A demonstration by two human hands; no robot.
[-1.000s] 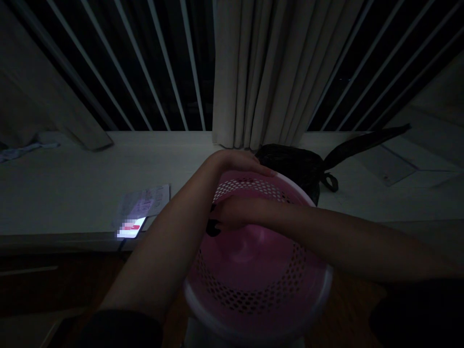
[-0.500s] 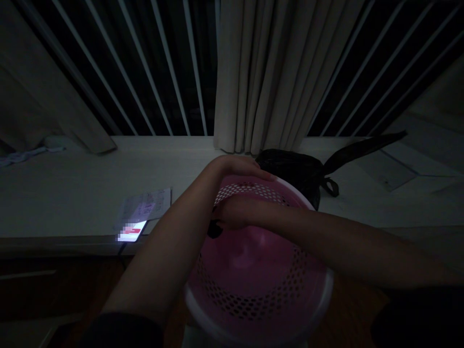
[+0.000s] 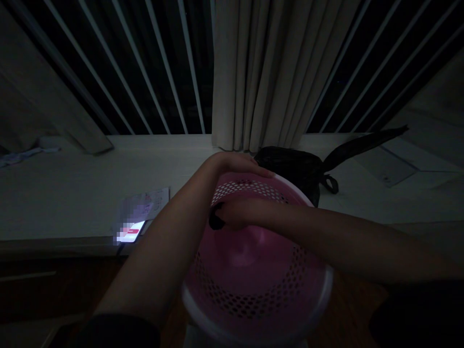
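Observation:
A pink plastic basket (image 3: 253, 290) with a perforated wall and a pale rim sits in front of me, tilted toward me. My left hand (image 3: 241, 164) lies curled over its far rim and grips it. My right hand (image 3: 237, 212) reaches inside the basket, fingers pinched on a small dark thing (image 3: 216, 221) that I cannot make out in the dim light.
A white ledge (image 3: 72, 193) runs under a barred window. On it lie a lit phone (image 3: 131, 231), a sheet of paper (image 3: 147, 203) and a black bag (image 3: 293, 166) with a strap. A pale curtain (image 3: 261, 72) hangs behind the basket. The room is dark.
My right hand has lifted slightly inside the basket with the dark thing. The left hand stays on the rim.

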